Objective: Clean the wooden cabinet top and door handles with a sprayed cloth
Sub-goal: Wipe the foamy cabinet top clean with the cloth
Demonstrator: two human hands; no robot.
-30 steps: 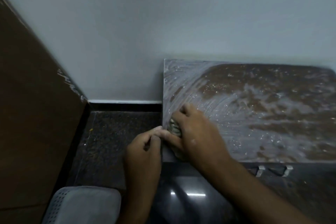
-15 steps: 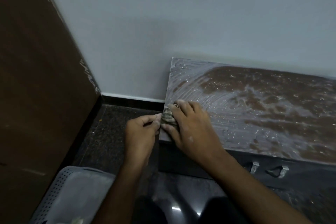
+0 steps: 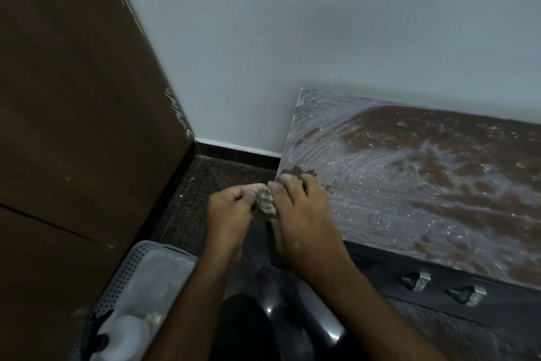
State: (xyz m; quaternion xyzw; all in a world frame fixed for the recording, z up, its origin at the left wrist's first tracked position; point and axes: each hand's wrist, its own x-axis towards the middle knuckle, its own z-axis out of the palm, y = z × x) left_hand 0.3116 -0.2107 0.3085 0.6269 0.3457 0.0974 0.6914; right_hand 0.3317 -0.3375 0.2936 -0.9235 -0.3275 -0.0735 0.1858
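The wooden cabinet top [image 3: 424, 185] is low and brown, smeared with white streaks of cleaner across its left and front parts. A small checked cloth [image 3: 266, 202] is bunched at the top's left edge, between my two hands. My right hand [image 3: 304, 220] lies over the cloth with its fingers curled round it, resting on the left edge of the top. My left hand [image 3: 231, 211] pinches the cloth's other side, just off the edge. Two metal door handles [image 3: 415, 281] [image 3: 468, 294] sit on the dark cabinet front below the top.
A tall brown wooden panel [image 3: 73, 97] stands on the left against the pale wall [image 3: 322, 24]. A grey perforated basket [image 3: 140, 281] with a white bottle inside sits on the dark floor [image 3: 219, 176] at my lower left. My knee is at the bottom centre.
Both hands with the cloth have slid back along the top's left edge, away from the front corner. The camera has tilted, bringing the basket and the brown panel further into view.
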